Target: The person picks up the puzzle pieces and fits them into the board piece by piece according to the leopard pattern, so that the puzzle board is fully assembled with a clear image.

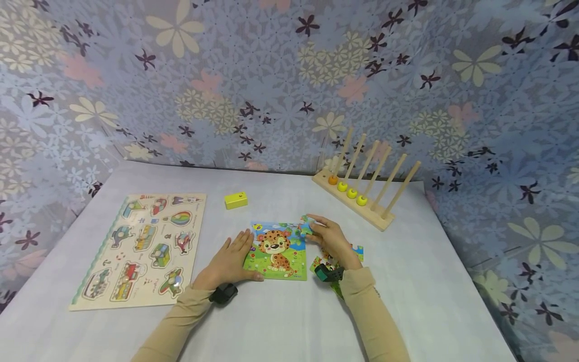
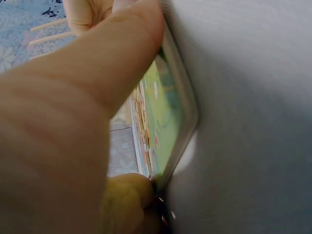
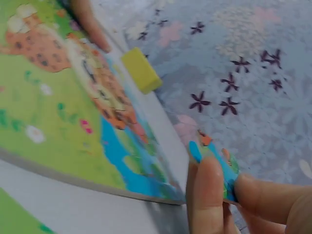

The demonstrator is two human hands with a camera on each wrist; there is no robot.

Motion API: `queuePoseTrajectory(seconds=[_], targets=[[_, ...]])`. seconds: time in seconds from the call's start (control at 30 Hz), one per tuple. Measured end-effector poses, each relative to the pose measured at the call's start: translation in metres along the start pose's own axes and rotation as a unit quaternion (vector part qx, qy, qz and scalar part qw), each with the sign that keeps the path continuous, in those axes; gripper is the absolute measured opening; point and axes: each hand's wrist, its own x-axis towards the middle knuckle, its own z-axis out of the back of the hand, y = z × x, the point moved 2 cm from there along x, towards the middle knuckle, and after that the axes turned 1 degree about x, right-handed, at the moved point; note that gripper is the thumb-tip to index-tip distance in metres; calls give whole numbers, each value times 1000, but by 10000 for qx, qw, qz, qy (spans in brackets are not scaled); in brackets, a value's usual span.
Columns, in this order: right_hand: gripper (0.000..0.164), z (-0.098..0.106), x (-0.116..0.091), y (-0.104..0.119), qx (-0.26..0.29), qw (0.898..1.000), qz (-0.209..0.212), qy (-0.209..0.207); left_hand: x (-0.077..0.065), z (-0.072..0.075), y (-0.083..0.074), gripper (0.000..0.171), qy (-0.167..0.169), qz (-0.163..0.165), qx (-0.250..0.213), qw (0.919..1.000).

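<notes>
A leopard picture puzzle board (image 1: 276,259) lies flat, with a spotted cub on green grass. My left hand (image 1: 228,259) rests at its left side, fingers stretched along that edge and thumb along the near edge. Up close in the left wrist view, the thumb (image 2: 87,73) lies against the board's edge. My right hand (image 1: 332,239) pinches a jigsaw piece (image 3: 226,178) with blue and green print between thumb and fingers, at the board's far right corner. More loose jigsaw pieces (image 1: 358,250) lie under and beside the right hand and wrist, partly hidden.
A wooden peg board (image 1: 187,254) with vehicle pictures lies on the left. Behind the puzzle is a yellow block (image 1: 236,200). At the back right stands a wooden rack (image 1: 353,203) of upright rods with a few orange and yellow beads. A floral cloth (image 1: 271,90) hangs behind the table.
</notes>
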Motion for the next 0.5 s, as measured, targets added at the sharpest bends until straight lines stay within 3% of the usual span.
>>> queuePoseTrajectory(seconds=[0.23,0.5], targets=[[40,-13,3,-3,-927,9944,316,-400,0,0,0,111,14,8,32,10000],[30,-24,3,-2,-1565,9844,668,-453,1,1,0,111,19,3,-28,10000]])
